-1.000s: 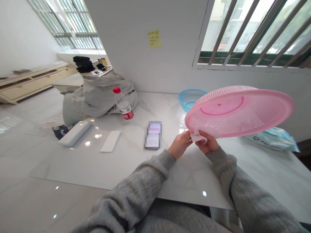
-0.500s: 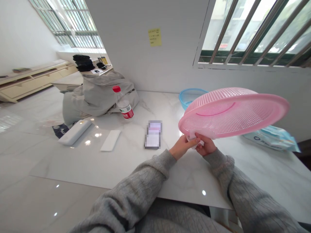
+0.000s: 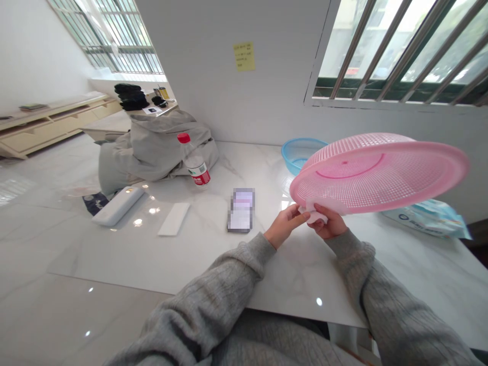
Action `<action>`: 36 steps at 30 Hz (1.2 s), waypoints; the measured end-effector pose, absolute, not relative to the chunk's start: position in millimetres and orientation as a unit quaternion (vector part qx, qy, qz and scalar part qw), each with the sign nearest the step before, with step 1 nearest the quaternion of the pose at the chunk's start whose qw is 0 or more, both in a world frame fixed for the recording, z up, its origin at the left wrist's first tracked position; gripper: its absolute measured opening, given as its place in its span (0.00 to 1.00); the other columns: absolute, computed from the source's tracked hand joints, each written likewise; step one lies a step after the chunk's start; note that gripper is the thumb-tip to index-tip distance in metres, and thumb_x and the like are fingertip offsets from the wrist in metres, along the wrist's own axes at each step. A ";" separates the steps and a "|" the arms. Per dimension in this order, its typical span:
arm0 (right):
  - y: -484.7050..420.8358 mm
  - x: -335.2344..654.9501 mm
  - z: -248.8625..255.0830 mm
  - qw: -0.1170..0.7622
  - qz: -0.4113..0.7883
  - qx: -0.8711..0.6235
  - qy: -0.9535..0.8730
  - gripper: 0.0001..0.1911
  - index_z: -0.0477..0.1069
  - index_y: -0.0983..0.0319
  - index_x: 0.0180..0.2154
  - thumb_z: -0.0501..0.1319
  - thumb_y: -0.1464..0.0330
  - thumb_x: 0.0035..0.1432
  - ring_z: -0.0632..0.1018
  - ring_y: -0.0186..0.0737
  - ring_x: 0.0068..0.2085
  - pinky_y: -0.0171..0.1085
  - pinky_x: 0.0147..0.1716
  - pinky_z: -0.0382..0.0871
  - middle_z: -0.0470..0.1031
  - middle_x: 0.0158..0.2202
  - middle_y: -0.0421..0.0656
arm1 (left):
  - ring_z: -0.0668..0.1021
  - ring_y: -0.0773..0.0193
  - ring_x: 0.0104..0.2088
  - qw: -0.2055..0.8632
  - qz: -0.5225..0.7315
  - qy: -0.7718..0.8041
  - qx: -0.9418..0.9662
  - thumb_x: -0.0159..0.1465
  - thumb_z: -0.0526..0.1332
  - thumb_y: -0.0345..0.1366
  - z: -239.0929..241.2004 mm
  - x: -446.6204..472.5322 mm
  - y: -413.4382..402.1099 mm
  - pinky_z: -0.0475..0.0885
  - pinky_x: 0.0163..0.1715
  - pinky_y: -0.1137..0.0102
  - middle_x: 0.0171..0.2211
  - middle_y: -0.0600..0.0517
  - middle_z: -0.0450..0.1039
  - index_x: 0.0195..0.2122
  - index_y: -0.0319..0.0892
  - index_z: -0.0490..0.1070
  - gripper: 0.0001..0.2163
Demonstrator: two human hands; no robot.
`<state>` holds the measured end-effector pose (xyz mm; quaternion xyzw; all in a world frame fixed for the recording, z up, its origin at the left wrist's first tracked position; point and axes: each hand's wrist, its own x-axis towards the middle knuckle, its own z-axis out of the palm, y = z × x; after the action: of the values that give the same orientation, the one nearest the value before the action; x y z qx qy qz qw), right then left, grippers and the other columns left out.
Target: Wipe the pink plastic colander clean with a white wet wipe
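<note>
White marble desk [image 3: 213, 254] runs along a pale wall under a barred window. Above its right half a pink basket [image 3: 381, 173] is held clear of the surface, upside down: its perforated base with the raised ring is turned up and tipped toward the camera, the opening down and away. Its broad span runs left to right, the right edge a little higher than the left.

At the near-left rim the right hand [image 3: 331, 223] has its fingers clenched on the rim, with a white wipe [image 3: 315, 216] pressed against the plastic under the thumb. The left hand [image 3: 284, 226] meets it from the left, its fingers pinched on the wipe's free corner. Both sleeves are grey knit.

Just behind the pink basket's left edge a blue basket [image 3: 301, 152] sits on the desk, and under its right side lies a pale blue wipes pack [image 3: 427, 216]. Left of the hands a phone [image 3: 241, 209] lies flat. Farther left are a white strip [image 3: 174, 219], a white case [image 3: 118, 206], a red-capped bottle [image 3: 194, 162] and a heaped grey jacket [image 3: 156, 147]. A yellow sticky note [image 3: 244, 56] is on the wall.
</note>
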<state>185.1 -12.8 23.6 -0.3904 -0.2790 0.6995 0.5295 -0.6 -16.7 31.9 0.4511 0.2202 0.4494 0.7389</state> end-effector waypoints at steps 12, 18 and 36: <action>-19.3 166.7 22.9 0.499 0.712 -0.384 -0.312 0.22 0.84 0.62 0.41 0.80 0.58 0.46 0.73 0.31 0.24 0.29 0.18 0.69 0.84 0.34 0.46 | 0.83 0.52 0.45 0.733 0.430 0.264 0.456 0.56 0.80 0.53 33.5 -1.7 -18.5 0.78 0.49 0.56 0.45 0.42 0.82 0.50 0.37 0.80 0.29; -10.8 187.7 16.5 0.503 0.692 -0.416 -0.309 0.19 0.83 0.61 0.38 0.80 0.59 0.47 0.71 0.31 0.21 0.35 0.25 0.81 0.82 0.28 0.43 | 0.81 0.49 0.54 0.700 0.480 0.251 0.466 0.58 0.78 0.52 30.8 -0.6 -13.0 0.74 0.58 0.56 0.52 0.41 0.82 0.53 0.38 0.79 0.29; -4.1 196.6 13.1 0.530 0.647 -0.446 -0.318 0.18 0.80 0.59 0.35 0.81 0.59 0.45 0.73 0.35 0.19 0.41 0.25 0.82 0.78 0.22 0.39 | 0.79 0.59 0.44 0.657 0.533 0.306 0.437 0.58 0.77 0.53 33.9 -11.9 -2.1 0.75 0.47 0.63 0.47 0.45 0.80 0.49 0.40 0.77 0.26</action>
<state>196.6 -4.1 13.1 -0.4464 -0.3175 0.6470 0.5303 -11.9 -2.1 33.9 0.4374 0.3062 0.5325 0.6567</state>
